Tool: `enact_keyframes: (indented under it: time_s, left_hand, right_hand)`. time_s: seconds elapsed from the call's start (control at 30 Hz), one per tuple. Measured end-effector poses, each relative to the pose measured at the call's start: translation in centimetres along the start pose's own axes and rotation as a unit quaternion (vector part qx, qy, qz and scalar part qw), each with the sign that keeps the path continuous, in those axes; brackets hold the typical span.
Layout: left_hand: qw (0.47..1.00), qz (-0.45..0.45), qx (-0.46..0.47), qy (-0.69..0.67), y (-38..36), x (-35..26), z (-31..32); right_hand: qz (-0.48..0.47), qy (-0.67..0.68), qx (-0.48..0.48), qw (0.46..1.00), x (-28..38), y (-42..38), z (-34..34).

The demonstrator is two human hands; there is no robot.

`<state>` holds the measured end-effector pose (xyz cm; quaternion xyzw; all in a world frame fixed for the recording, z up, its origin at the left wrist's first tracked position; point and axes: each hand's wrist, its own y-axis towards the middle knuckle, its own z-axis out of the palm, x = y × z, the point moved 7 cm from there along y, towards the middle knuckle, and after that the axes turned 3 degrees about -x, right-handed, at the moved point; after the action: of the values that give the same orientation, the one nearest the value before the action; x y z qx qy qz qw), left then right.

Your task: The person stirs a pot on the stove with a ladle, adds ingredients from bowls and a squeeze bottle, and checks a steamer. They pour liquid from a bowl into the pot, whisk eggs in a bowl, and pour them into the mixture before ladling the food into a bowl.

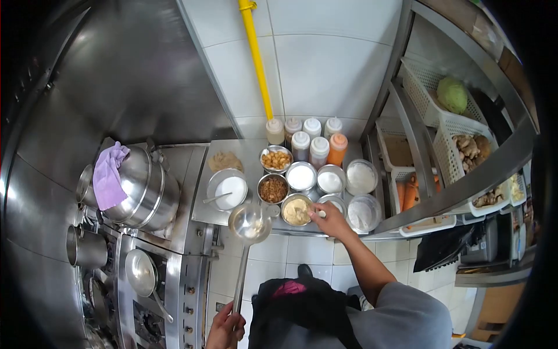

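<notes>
My left hand (224,328) grips the end of a long steel ladle (250,223). Its bowl is held just in front of the seasoning bowls and has some white and pale stuff in it. My right hand (329,220) reaches to a steel bowl of yellowish powder (296,210) and pinches a small white spoon (318,214) at that bowl's right rim. Around it stand bowls of brown crumbs (273,188), fried bits (276,159) and white powders (301,176).
Squeeze bottles (318,151) line the wall behind the bowls, under a yellow pipe (256,58). A big lidded pot with a purple cloth (109,174) sits left, with a stove and pans (141,272) below. Baskets of vegetables (452,96) fill the shelves on the right.
</notes>
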<state>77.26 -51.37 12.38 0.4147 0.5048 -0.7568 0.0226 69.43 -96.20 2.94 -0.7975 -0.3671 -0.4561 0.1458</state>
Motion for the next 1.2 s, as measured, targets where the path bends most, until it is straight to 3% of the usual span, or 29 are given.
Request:
enact_keyframes:
  time_s: [0.1, 0.13, 0.2, 0.27, 0.3, 0.33, 0.37, 0.4, 0.43, 0.47, 0.5, 0.53, 0.63, 0.73, 0.83, 0.87, 0.93, 0.97, 1.03, 1.07, 1.13, 1.17, 1.2]
  left_hand:
    - [0.998, 0.041, -0.043, 0.008, -1.8, 0.5, -0.8]
    - [0.994, 0.075, -0.074, 0.012, -2.3, 0.4, -1.2]
    - [0.995, 0.061, -0.074, -0.005, -2.5, 2.5, -2.9]
    - [0.987, 0.085, -0.133, 0.001, -2.8, 4.5, -4.9]
    - [0.988, 0.060, -0.140, -0.014, -4.2, 3.0, -3.5]
    - [0.987, 0.060, -0.145, -0.019, -5.3, 2.7, -3.4]
    - [0.985, 0.056, -0.158, -0.036, -6.3, 2.9, -3.6]
    - [0.981, 0.052, -0.176, -0.057, -7.2, 3.7, -4.1]
    - [0.979, 0.007, -0.137, -0.151, -7.6, 6.0, -5.7]
    - [0.967, 0.029, -0.130, -0.219, -7.7, 7.2, -6.4]
    - [0.945, 0.060, -0.137, -0.292, -8.4, 8.6, -6.8]
    - [0.946, 0.022, -0.199, -0.257, -9.5, 8.4, -7.1]
    - [0.933, 0.085, -0.234, -0.261, -13.8, 11.6, -11.0]
    - [0.882, 0.133, -0.301, -0.337, -18.3, 17.8, -17.1]
    - [0.794, 0.149, -0.404, -0.429, -23.5, 23.1, -23.2]
    - [0.777, 0.163, -0.429, -0.431, -25.1, 25.4, -26.0]
    - [0.745, 0.156, -0.489, -0.427, -28.5, 28.5, -31.5]
    - [0.722, 0.147, -0.525, -0.426, -30.0, 30.9, -34.8]
    - [0.709, 0.142, -0.594, -0.352, -33.1, 34.8, -42.1]
    - [0.708, 0.145, -0.594, -0.354, -33.8, 37.2, -46.1]
    - [0.692, 0.111, -0.678, -0.220, -35.7, 42.5, -54.6]
    - [0.692, 0.115, -0.677, -0.223, -35.8, 44.6, -57.8]
    - [0.643, 0.040, -0.762, -0.059, -36.9, 45.8, -60.6]
  right_hand:
    - [-0.060, -0.110, -0.100, 0.987, 6.3, 5.1, -5.0]
    - [-0.101, -0.117, -0.140, 0.978, 8.6, 8.7, -6.2]
    - [-0.145, -0.171, -0.188, 0.956, 11.0, 16.8, -6.8]
    - [-0.097, -0.299, -0.156, 0.936, 10.9, 25.2, -5.6]
    - [-0.102, -0.298, -0.151, 0.937, 10.9, 28.3, -5.4]
    - [-0.003, -0.358, 0.001, 0.934, 8.8, 31.4, -3.8]
    - [0.093, -0.408, 0.153, 0.895, 6.6, 32.6, -1.8]
    - [0.098, -0.456, 0.145, 0.873, 5.3, 33.9, -1.2]
    - [0.090, -0.501, 0.140, 0.849, 4.4, 35.1, -0.4]
    - [0.079, -0.506, 0.158, 0.844, 5.1, 34.8, -0.6]
    - [0.078, -0.454, 0.164, 0.872, 2.9, 36.1, -0.5]
    - [0.048, -0.438, 0.133, 0.887, 7.0, 33.5, -1.6]
    - [-0.026, -0.419, 0.108, 0.901, 3.5, 36.6, -2.4]
    - [-0.109, -0.563, 0.143, 0.807, -1.7, 44.4, -4.1]
    - [-0.173, -0.680, 0.117, 0.703, -0.8, 47.5, -7.3]
    - [-0.222, -0.698, 0.087, 0.675, 0.8, 47.2, -8.1]
    - [-0.382, -0.629, -0.214, 0.643, 10.0, 41.9, -11.0]
    - [-0.347, -0.531, -0.192, 0.749, 13.0, 38.9, -11.4]
    - [-0.279, -0.269, -0.177, 0.905, 28.6, 23.4, -9.4]
    - [-0.281, -0.268, -0.180, 0.904, 29.9, 21.6, -8.6]
    - [-0.338, -0.360, -0.257, 0.831, 33.4, 16.9, -7.1]
    - [-0.340, -0.358, -0.261, 0.829, 35.3, 14.1, -5.8]
    - [-0.294, -0.361, -0.202, 0.862, 36.6, 11.3, -3.7]
